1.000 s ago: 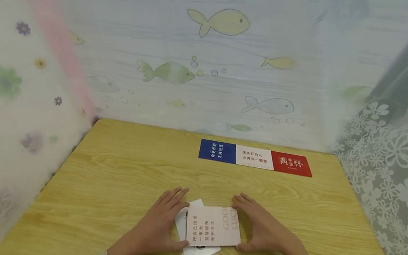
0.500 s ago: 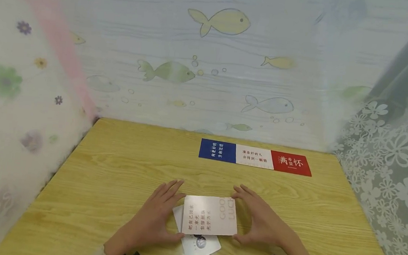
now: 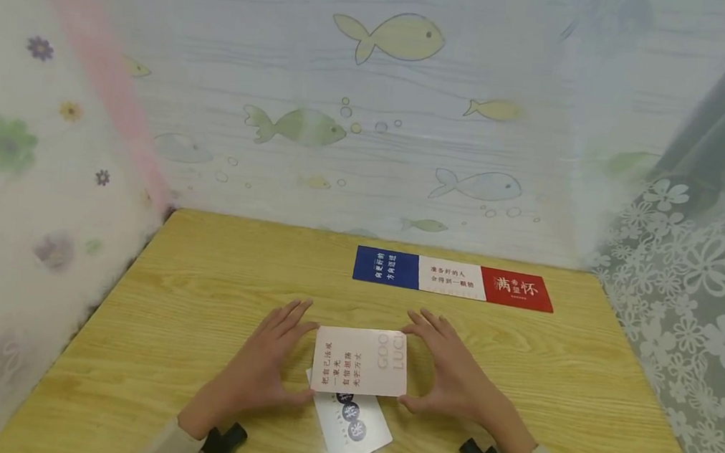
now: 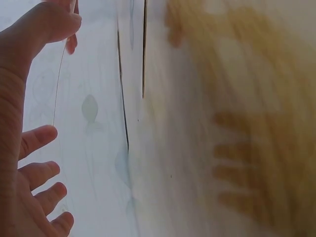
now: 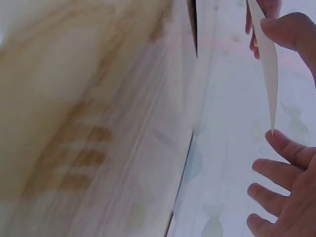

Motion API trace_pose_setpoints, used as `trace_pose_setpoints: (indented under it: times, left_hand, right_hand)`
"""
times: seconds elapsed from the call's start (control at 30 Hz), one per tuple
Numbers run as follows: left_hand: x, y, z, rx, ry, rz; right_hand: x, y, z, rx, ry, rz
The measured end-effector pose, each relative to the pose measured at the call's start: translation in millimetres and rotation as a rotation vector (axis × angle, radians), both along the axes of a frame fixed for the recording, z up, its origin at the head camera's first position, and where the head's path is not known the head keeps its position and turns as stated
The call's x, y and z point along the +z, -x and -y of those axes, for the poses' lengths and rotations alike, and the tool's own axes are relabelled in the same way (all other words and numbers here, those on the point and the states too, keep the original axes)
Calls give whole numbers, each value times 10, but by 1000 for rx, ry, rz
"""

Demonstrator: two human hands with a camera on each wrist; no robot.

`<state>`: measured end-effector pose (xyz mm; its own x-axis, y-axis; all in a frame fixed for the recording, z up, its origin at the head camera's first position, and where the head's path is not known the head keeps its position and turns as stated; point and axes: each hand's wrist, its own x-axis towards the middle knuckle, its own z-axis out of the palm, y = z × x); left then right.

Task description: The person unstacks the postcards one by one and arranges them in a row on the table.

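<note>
Both hands hold a pale pink card [image 3: 360, 361] with Chinese writing and "GOOD LUCK" lettering, raised above the table. My left hand [image 3: 260, 365] pinches its left edge between thumb and index finger at the corners. At the opposite edge, my right hand [image 3: 453, 375] grips the card the same way, other fingers spread. In the right wrist view the card [image 5: 269, 69] appears nearly edge-on and slightly bowed; the left wrist view shows it as a thin line. Below lies a white card [image 3: 360, 435] with dark round characters, partly covered by the pink one.
Toward the table's back, a blue card [image 3: 387, 267], a white card [image 3: 452, 279] and a red card [image 3: 517, 290] lie side by side in a row. The wooden table [image 3: 203, 270] meets a fish-patterned curtain [image 3: 298, 70] behind, with more fabric at both sides.
Both hands have carried the pink card up and slightly left, away from the white card. More of the white card's dark characters now show. The back row stays put.
</note>
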<state>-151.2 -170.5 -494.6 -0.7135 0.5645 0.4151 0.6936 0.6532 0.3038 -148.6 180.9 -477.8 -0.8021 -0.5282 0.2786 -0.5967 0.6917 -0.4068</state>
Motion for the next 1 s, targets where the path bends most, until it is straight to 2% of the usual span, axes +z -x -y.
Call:
trace_pose_setpoints:
  times: [0.3,0.57,0.77,0.87,1.0]
  left_hand:
    - [8,156,117,-2,29,23]
    - [-15,393,256,39,83,50]
    - [34,679,365,49,117,135]
    - [83,880,422,39,119,193]
    - [81,1198,514,22,118,260]
  right_hand:
    - [-15,162,116,-9,-23,-4]
    - [-21,402,288,-16,-34,2]
    - [-8,714,425,-5,-57,49]
    - [-16,914,487,2,-49,77]
    - [-57,1191,567,9,-28,138]
